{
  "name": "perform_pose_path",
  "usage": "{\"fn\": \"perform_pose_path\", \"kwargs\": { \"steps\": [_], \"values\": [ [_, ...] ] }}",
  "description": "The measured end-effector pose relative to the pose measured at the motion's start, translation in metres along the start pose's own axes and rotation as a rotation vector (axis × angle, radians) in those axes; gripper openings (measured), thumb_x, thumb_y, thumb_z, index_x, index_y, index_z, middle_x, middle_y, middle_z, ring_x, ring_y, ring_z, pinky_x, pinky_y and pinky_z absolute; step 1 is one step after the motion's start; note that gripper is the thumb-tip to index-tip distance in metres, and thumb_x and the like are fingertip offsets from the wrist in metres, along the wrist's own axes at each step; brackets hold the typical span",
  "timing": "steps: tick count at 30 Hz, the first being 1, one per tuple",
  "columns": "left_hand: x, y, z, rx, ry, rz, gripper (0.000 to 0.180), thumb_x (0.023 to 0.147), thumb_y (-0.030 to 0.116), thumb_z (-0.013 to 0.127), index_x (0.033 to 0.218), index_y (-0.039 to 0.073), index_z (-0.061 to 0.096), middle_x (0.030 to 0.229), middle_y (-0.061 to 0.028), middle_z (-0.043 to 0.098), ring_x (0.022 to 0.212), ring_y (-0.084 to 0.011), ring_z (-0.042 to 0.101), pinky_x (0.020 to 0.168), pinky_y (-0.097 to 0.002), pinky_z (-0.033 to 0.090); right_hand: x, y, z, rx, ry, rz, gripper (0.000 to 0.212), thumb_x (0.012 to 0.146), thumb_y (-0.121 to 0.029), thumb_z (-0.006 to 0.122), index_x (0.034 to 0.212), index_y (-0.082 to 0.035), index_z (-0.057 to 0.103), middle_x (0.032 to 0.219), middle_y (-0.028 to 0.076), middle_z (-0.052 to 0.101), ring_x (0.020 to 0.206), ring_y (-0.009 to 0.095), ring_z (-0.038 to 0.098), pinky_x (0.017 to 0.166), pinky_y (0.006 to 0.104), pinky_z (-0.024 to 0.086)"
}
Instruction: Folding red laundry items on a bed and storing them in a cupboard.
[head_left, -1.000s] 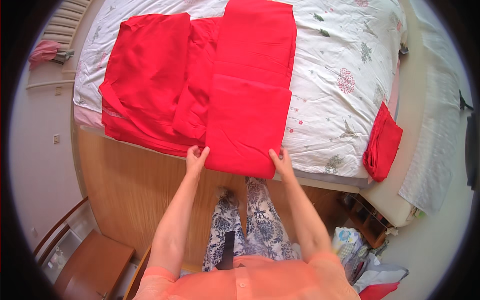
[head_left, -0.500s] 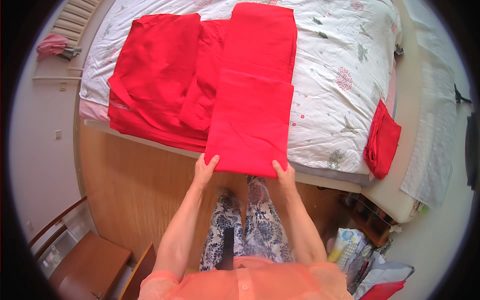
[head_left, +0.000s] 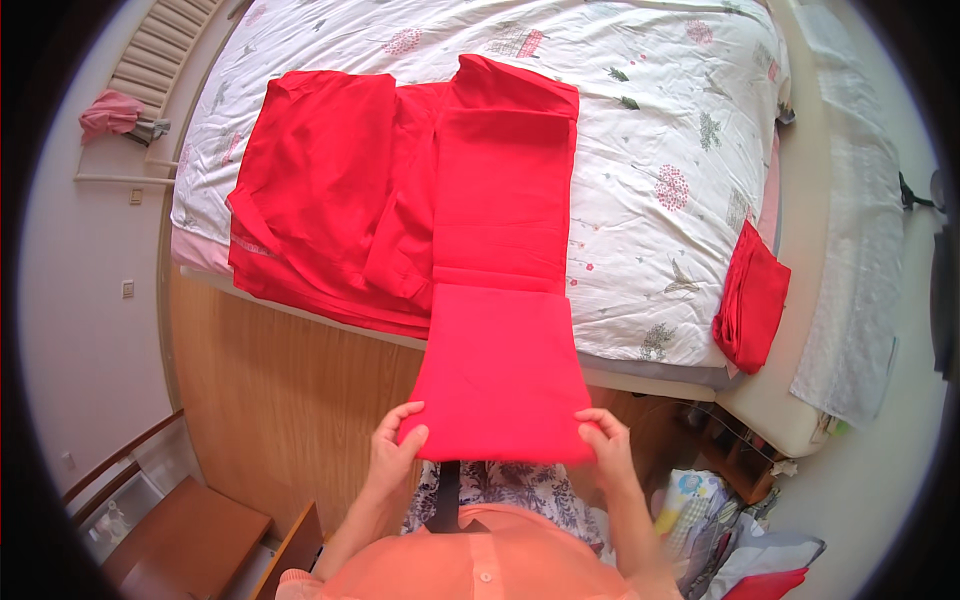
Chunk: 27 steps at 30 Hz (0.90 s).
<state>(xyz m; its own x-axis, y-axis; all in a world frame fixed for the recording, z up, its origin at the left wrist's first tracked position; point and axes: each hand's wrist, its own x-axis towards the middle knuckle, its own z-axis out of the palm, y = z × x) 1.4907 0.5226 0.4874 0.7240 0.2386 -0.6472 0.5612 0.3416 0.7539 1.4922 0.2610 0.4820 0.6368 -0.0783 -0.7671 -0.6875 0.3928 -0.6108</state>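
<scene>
A long red folded cloth (head_left: 500, 370) runs from the bed toward my body, its near end stretched out past the mattress edge. My left hand (head_left: 396, 447) pinches its near left corner, thumb on top. At the near right corner my right hand (head_left: 609, 449) grips in the same way. The far part of the cloth lies on the bed, with a crosswise fold in it. Beside it on the left, a wider spread of red fabric (head_left: 322, 165) lies in loose layers.
The bed carries a white patterned sheet (head_left: 650, 150). A small folded red cloth (head_left: 752, 300) rests at its right edge. Wooden furniture (head_left: 190, 540) stands at lower left, a heap of cloths and bags (head_left: 720, 530) at lower right. A radiator (head_left: 165, 55) is at upper left.
Both hands have drawn the near end of the red cloth closer to my body and lower in view. The cloth's far part has slid toward me, and more of its length hangs past the bed.
</scene>
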Motion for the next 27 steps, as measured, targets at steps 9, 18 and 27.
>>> {"fn": "perform_pose_path", "kwargs": {
  "steps": [9,18,27],
  "values": [
    [0.179,0.128,0.077,-0.268,-0.166,0.211,0.028,0.082,0.015,0.045,0.106,0.001,0.042,0.095,-0.0102,0.052,0.088,-0.0186,0.052,0.080,-0.0325,0.043,0.199,-0.147,0.071,0.383,-0.261,-0.245,0.026,0.084,-0.017,0.041,0.103,0.001,0.042,0.088,0.011,0.053,0.082,0.022,0.055,0.070,0.0278,0.045],
    [0.195,0.008,0.041,0.013,0.049,-0.038,0.030,0.081,0.015,0.048,0.108,0.005,0.041,0.096,-0.0078,0.052,0.085,-0.0175,0.053,0.068,-0.0284,0.046,0.279,-0.016,0.021,-0.419,0.046,-0.195,0.045,0.073,-0.025,0.060,0.104,0.004,0.045,0.093,0.010,0.052,0.085,0.015,0.049,0.074,0.0245,0.040],
    [0.217,-0.076,0.039,0.149,-0.002,-0.300,0.052,0.076,0.016,0.056,0.119,0.010,0.028,0.118,-0.0062,0.037,0.102,-0.0169,0.040,0.078,-0.0340,0.038,0.260,0.027,0.029,-0.476,-0.056,-0.443,0.053,0.061,-0.019,0.070,0.102,0.004,0.045,0.094,0.014,0.054,0.085,0.019,0.052,0.076,0.0289,0.041]
  ]
}}
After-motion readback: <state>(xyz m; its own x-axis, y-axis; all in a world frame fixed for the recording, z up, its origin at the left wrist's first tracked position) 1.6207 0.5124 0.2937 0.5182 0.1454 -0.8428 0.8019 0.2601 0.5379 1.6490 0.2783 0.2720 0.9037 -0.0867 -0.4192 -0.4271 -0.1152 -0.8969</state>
